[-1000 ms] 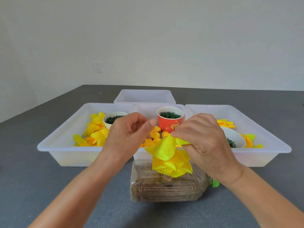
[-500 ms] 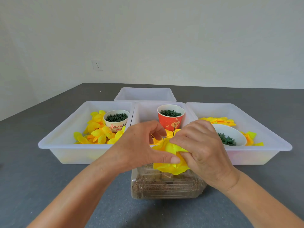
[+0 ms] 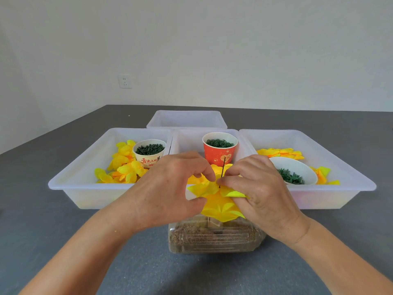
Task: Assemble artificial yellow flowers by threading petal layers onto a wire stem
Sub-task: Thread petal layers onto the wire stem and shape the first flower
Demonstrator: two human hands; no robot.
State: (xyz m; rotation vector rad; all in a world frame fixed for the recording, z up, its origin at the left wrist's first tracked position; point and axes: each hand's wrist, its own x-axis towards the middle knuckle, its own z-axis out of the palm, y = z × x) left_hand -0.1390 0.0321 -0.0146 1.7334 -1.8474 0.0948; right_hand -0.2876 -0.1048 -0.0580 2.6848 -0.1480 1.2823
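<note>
The thin dark wire stem stands upright, tip toward twelve o'clock; left hand and right hand pinch the yellow fabric petal layer threaded on it.

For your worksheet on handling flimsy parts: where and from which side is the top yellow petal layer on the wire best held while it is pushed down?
Probably hold the top petal layer close to its centre hole, pinching from both sides with the two hands, left and right. The layer is thin and floppy, and the wire stem stands upright through its middle, so grips beside the wire should keep it flat.
</note>
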